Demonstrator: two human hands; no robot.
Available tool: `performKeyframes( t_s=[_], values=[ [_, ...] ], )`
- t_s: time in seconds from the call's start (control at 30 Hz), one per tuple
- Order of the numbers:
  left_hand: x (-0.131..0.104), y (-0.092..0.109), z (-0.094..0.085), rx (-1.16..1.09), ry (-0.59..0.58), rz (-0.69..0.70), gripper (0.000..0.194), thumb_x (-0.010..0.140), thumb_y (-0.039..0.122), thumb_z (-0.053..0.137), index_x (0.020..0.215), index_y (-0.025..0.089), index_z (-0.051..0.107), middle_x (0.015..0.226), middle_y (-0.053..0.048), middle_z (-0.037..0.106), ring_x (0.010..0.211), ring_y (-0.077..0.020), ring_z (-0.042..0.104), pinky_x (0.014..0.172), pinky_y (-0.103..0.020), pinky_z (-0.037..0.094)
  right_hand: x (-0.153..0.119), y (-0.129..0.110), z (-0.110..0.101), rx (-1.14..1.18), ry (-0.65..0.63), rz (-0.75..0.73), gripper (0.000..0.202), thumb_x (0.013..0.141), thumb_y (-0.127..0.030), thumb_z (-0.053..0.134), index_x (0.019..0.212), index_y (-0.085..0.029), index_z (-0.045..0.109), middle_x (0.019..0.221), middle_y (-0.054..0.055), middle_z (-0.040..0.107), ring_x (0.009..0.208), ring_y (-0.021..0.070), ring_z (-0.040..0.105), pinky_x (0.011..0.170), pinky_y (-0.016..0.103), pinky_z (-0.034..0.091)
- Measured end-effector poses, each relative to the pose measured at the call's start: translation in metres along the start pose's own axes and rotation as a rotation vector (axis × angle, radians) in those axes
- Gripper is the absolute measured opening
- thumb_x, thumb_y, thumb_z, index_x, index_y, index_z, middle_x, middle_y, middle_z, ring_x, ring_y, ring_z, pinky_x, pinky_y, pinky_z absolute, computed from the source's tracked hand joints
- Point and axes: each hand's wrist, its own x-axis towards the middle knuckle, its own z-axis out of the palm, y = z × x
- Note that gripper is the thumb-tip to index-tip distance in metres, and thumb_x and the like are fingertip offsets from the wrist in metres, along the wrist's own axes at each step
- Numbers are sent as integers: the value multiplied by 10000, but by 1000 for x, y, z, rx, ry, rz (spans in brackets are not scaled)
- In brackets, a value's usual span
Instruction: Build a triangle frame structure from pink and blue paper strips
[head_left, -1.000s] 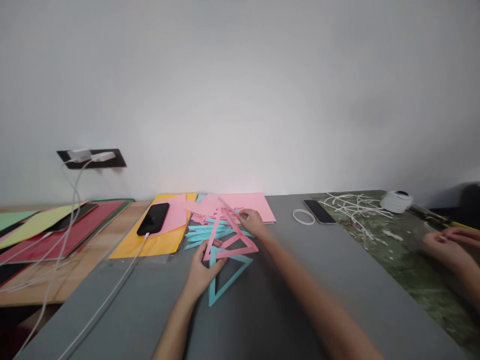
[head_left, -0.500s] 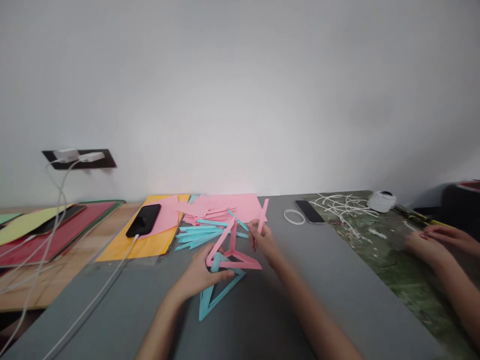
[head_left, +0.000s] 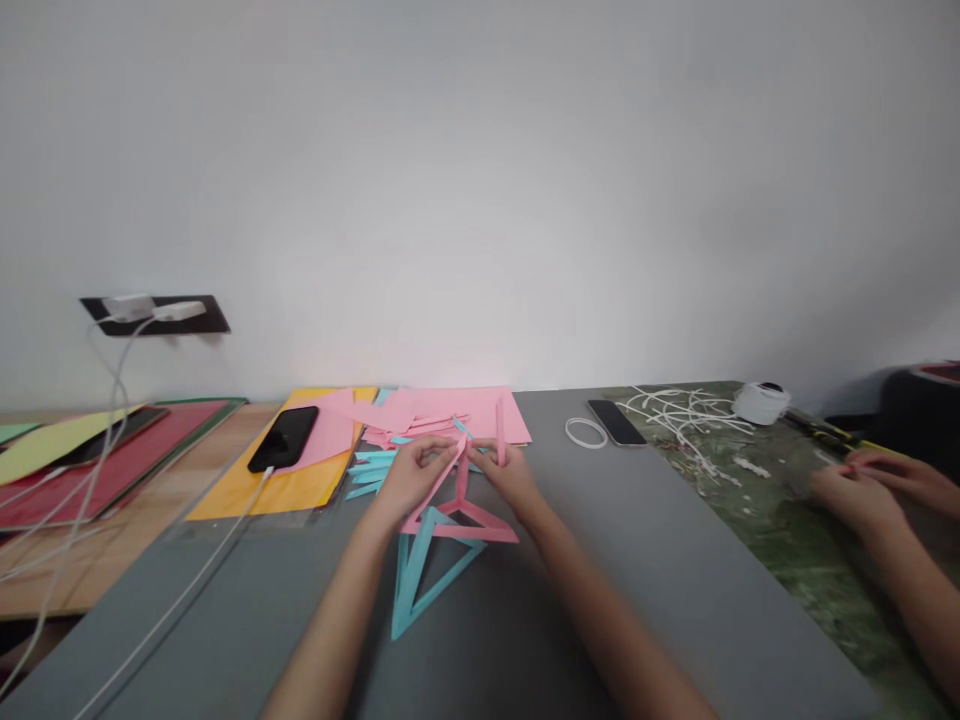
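Observation:
A folded pink paper frame (head_left: 462,488) stands on the grey table, linked with a blue paper frame (head_left: 409,580) that lies nearer to me. My left hand (head_left: 411,478) pinches the pink frame's upper left strip close to its top. My right hand (head_left: 511,476) is closed on a loose pink paper strip (head_left: 501,425), which points upward, and its fingertips are at the top of the frame too. A thin blue strip end (head_left: 460,427) shows just above the fingers. What exactly touches between the fingertips is hidden.
Blue strips (head_left: 367,470) and pink sheets (head_left: 480,410) lie behind my hands. A phone on a cable (head_left: 289,440) sits on orange paper at left. A second phone (head_left: 619,422), a white ring (head_left: 585,433) and white cords (head_left: 679,415) are at right, beside another person's hands (head_left: 862,490).
My left hand has moved up from the frame's base to its top. My right hand has come left to the top with the pink strip. The frames stay in nearly the same place.

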Motion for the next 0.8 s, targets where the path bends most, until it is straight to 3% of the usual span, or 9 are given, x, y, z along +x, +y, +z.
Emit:
performKeyframes(
  t_s=[0.27,0.43,0.63,0.8],
  values=[
    [-9,5,-6,-220,36,-160,422,676,418,651,994,142,638,884,-85,694,660,-160,640,658,-285,498,6,-13,13,-55,161,-110,265,624,-410,644,651,-150,597,383,-104,283,382,58,273,395,206,268],
    [-12,3,-2,-238,2,-154,421,706,403,625,1038,145,621,872,-77,672,627,-126,605,625,-259,487,5,-15,11,-83,124,-140,258,645,-396,621,727,-152,613,400,-109,270,387,57,266,398,201,282],
    [-7,14,7,-41,-46,-62,325,695,356,620,953,159,621,944,-59,642,679,-125,590,602,-232,464,8,-16,8,-107,79,-147,274,655,-389,600,750,-134,632,409,-105,275,394,59,273,408,204,274],
    [8,17,8,217,7,83,139,680,215,560,799,156,599,805,-25,616,684,-134,559,578,-224,430,11,-16,5,-117,82,-141,238,644,-356,590,722,-133,625,403,-103,285,389,54,252,391,196,247]
  ],
)
